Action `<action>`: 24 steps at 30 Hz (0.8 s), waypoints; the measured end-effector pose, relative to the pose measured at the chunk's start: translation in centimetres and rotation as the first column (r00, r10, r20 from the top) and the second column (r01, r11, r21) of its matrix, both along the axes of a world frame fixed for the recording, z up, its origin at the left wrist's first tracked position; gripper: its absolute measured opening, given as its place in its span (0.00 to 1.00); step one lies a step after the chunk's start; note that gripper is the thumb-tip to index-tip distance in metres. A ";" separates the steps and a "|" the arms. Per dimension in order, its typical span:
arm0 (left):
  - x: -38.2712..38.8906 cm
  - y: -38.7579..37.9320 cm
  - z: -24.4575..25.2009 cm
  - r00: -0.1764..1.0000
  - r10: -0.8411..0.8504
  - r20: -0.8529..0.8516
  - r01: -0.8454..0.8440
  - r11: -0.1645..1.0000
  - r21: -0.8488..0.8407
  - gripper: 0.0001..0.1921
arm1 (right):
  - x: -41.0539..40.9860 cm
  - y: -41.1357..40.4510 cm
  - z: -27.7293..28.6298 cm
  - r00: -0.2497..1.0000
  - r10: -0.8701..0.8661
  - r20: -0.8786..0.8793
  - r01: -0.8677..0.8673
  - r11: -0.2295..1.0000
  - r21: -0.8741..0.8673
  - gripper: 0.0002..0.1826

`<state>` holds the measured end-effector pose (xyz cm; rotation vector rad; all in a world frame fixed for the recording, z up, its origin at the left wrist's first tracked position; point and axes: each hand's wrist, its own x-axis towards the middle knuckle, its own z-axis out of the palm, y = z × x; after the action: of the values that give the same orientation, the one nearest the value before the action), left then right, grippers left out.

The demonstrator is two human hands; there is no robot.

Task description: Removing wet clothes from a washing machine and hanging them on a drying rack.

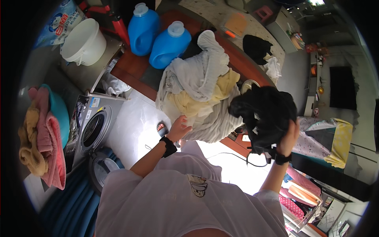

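Observation:
In the head view, my right hand (289,137) holds a bundle of black cloth (266,109) over the right edge of a brown table (130,66). My left hand (178,129) is near the lower left of a heap of laundry, its fingers apart and apparently holding nothing. A grey-white knit garment (189,75) lies on top of that heap, over a pale yellow cloth (192,103), with a grey ribbed cloth (219,123) beneath. Two blue detergent jugs (144,32) with clear caps stand behind the heap. Black straps are around both my wrists.
A front-loading washing machine (97,127) stands at left, its round door (102,170) swung out. Near it are a white bucket (84,44) and a teal basin (59,115) with pink and tan cloths. A black cable (254,163) hangs below the table. Patterned cloth (314,142) lies at right.

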<state>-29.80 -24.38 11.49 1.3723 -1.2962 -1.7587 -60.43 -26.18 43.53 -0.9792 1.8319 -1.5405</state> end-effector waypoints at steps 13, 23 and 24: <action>-4.9 -4.0 11.3 0.961 -0.119 -0.250 0.037 0.950 -0.311 0.24 | -3.7 -2.1 -0.8 0.865 0.060 0.498 -0.079 0.997 0.018 0.25; -15.9 1.9 15.6 0.859 -0.468 0.206 0.471 0.569 -0.674 0.08 | -7.3 6.5 -7.8 0.925 0.292 0.244 -0.372 0.831 0.414 0.33; -16.5 2.1 16.3 0.852 -0.443 0.278 0.491 0.496 -0.716 0.09 | -7.0 7.4 -7.4 0.876 0.351 0.329 -0.469 0.777 0.419 0.37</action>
<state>-46.30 -22.24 27.82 0.5740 -2.2705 -1.1408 -67.46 -18.80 36.09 -0.8366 1.5818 -0.8203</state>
